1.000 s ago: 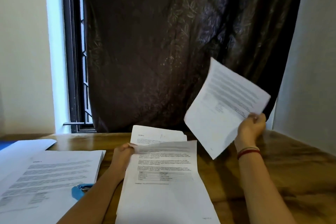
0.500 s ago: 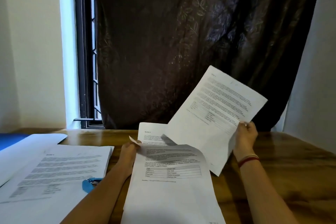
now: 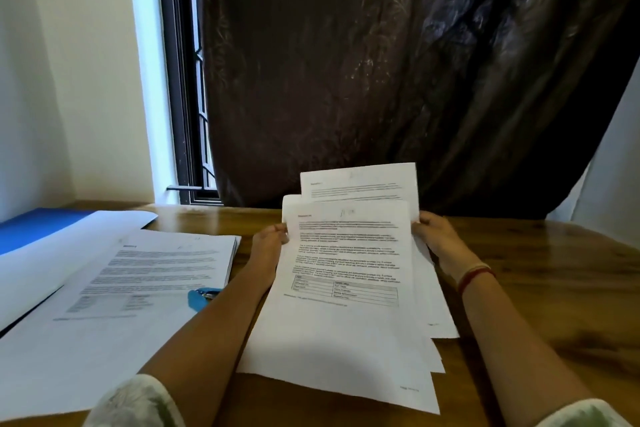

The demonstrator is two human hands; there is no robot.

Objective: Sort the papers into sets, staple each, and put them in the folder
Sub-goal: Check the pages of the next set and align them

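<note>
Both hands hold a loose set of printed sheets (image 3: 346, 288) in front of me above the wooden table (image 3: 536, 288). My left hand (image 3: 268, 243) grips the set's left edge near the top. My right hand (image 3: 438, 239) grips its right edge. One sheet (image 3: 360, 182) sticks up behind the front page. A second stack of printed papers (image 3: 138, 274) lies flat on the left. A blue stapler (image 3: 202, 296) lies at that stack's right edge, partly hidden by my left forearm. A white folder (image 3: 62, 246) lies further left under the stack.
A blue sheet or mat (image 3: 31, 229) lies at the far left of the table. A dark curtain (image 3: 381, 63) hangs behind the table, with a barred window (image 3: 188, 115) to its left. Bare wood shows on the table's right side.
My right hand brought the single raised sheet down and left onto the set in my left hand. Both hands now hold the set by its edges.
</note>
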